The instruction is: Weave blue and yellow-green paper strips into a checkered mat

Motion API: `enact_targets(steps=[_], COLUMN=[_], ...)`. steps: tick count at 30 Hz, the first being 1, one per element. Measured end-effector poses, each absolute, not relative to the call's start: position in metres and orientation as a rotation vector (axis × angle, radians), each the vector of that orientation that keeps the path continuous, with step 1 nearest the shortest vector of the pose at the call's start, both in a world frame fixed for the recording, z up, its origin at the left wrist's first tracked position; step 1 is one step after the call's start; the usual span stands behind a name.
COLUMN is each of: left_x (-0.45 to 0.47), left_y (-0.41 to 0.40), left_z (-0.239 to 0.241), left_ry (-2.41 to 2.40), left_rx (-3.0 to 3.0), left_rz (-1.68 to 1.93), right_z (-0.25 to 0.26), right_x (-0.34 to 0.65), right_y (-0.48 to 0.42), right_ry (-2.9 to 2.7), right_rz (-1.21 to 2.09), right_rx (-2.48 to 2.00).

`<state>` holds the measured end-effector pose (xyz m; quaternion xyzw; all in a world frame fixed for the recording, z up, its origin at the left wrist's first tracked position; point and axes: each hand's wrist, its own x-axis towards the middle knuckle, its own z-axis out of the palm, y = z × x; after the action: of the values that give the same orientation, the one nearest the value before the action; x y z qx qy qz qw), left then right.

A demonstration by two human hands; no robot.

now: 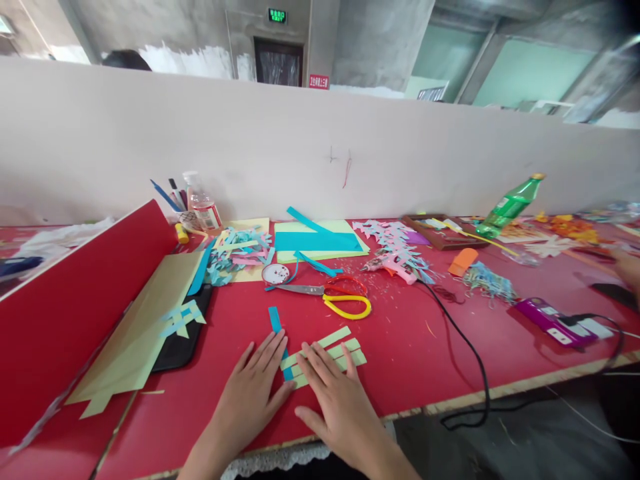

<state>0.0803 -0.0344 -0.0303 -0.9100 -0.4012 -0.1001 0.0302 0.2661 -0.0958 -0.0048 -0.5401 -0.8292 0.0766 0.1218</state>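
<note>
My left hand (255, 390) lies flat on the red table with fingers stretched out, its fingertips on a blue paper strip (275, 319). Beside it my right hand (337, 397) is spread over several pale yellow paper strips (353, 355), pressing them against the tabletop. The yellow strips lie side by side and cross the blue strip near my left fingers; part of the crossing is hidden under my hands. Just beyond are scissors (345, 298) with red and yellow handles, blades partly open. A pink glue gun (395, 267) rests further right.
Cut paper scraps (235, 250) pile up behind, next to a clear bottle (201, 203). Yellow and blue sheets (320, 241) lie at the back. A red board (75, 320) leans at left. A green bottle (510, 207), purple power strip (555, 322) and another person's hand (627, 270) are at right.
</note>
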Motion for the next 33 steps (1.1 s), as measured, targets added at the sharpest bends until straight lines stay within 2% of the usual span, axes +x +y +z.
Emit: enact_targets(steps=[6, 20, 33], left_x=[0.0808, 0.0794, 0.08], left_y=[-0.0347, -0.0353, -0.0366], left_z=[-0.026, -0.0267, -0.0239], left_ry=[-1.233, -1.205, -1.24], left_rx=[-2.827, -2.829, -2.816], left_rz=[-0.338, -0.278, -0.246], right_z=[-0.0053, 0.0013, -0.0058], right_x=[0.2687, 0.2651, 0.2607], right_y=[-0.0963, -0.0945, -0.092], right_ry=[-2.407, -2.365, -2.276], right_rz=[0.158, 0.334, 0.194], right_rx=[-1.597, -1.586, -1.649])
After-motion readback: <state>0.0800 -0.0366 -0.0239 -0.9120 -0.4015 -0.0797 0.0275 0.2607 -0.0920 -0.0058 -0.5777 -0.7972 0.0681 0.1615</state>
